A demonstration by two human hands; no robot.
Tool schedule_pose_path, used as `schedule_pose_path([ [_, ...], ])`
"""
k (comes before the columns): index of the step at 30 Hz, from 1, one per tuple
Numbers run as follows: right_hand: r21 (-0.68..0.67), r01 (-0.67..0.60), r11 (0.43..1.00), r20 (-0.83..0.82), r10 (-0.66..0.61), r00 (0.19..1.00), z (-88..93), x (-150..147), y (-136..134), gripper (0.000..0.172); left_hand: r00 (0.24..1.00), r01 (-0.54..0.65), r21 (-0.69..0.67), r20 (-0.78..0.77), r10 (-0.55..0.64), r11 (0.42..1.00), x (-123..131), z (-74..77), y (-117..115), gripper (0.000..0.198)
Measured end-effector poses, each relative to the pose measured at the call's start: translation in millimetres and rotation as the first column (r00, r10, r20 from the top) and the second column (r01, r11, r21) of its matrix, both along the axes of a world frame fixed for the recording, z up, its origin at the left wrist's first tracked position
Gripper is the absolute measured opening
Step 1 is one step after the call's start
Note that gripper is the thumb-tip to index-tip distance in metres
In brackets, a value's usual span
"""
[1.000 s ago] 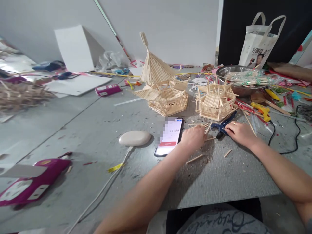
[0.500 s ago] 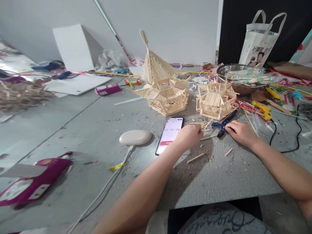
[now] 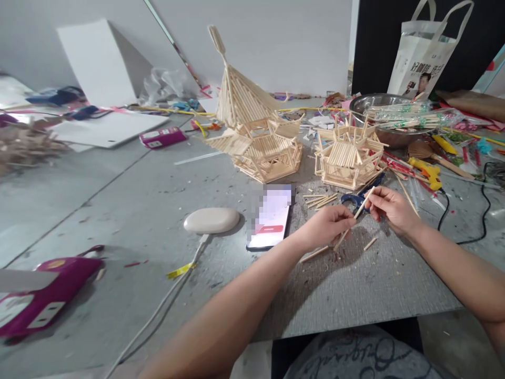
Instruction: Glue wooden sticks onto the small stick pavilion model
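Observation:
A thin wooden stick [image 3: 359, 211] slants between my hands above the table. My left hand [image 3: 331, 226] is closed, pinching the stick near its middle. At the stick's upper end, the fingers of my right hand [image 3: 392, 209] are closed around it. Just behind lies a blue-handled hand tool [image 3: 351, 199], partly hidden by my right hand. Several loose sticks [image 3: 321, 201] lie in a small pile beyond my left hand. One more stick [image 3: 314, 254] rests in front of it, and a short piece [image 3: 370, 243] lies nearer my right hand.
Two stick-built pavilion models [image 3: 268, 152] [image 3: 349, 158] stand behind my hands. A phone [image 3: 272, 218] and a pale oval device [image 3: 212, 220] with a cable lie leftward. To the right are a yellow glue gun [image 3: 428, 171] and a metal bowl [image 3: 357, 108] holding bagged sticks.
My right hand has left the blue-handled tool and risen slightly. My left hand has moved right from the stick pile, and a stick is now held between both hands. The view has shifted slightly.

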State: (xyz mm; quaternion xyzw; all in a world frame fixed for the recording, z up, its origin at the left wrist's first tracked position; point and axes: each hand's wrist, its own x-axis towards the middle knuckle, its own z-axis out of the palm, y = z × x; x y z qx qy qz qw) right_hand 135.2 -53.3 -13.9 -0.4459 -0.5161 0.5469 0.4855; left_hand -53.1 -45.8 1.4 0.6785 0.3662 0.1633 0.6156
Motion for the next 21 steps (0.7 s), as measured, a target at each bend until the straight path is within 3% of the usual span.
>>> schedule_pose_path([
  [5,-0.020,-0.033,0.999,0.018,0.033,0.999,1.1,0.9,-0.7,0.017,0.992,0.127,-0.033,-0.005,-0.127,0.991,-2.9,1.0,1.6,0.014],
  [11,-0.001,0.003,1.000,0.007,-0.003,1.000,1.0,6.9,2.9,0.018,0.985,0.161,0.008,-0.072,-0.160,0.987,-6.5,-0.2,6.5,0.022],
  [13,0.011,0.027,1.000,0.061,-0.028,0.998,2.3,11.6,4.8,0.019,0.981,0.167,0.058,-0.115,-0.159,0.984,-7.5,1.6,7.5,0.023],
  [15,0.014,-0.012,1.000,0.217,0.008,0.976,5.6,17.6,5.8,0.022,0.979,0.144,0.125,-0.161,-0.123,0.982,-9.0,4.6,8.1,0.022],
  [17,-0.018,-0.160,0.987,0.446,0.151,0.882,10.8,23.3,5.2,0.023,0.977,0.094,0.203,-0.208,-0.051,0.975,-10.8,7.4,9.1,0.021],
  [18,-0.053,-0.264,0.963,0.561,0.248,0.790,13.9,25.4,4.3,0.021,0.973,0.063,0.244,-0.231,-0.004,0.968,-11.9,8.0,10.0,0.020],
  [21,-0.184,-0.519,0.835,0.813,0.426,0.398,21.9,25.3,-0.6,0.015,0.938,-0.035,0.387,-0.304,0.164,0.921,-14.8,5.9,14.6,0.020],
])
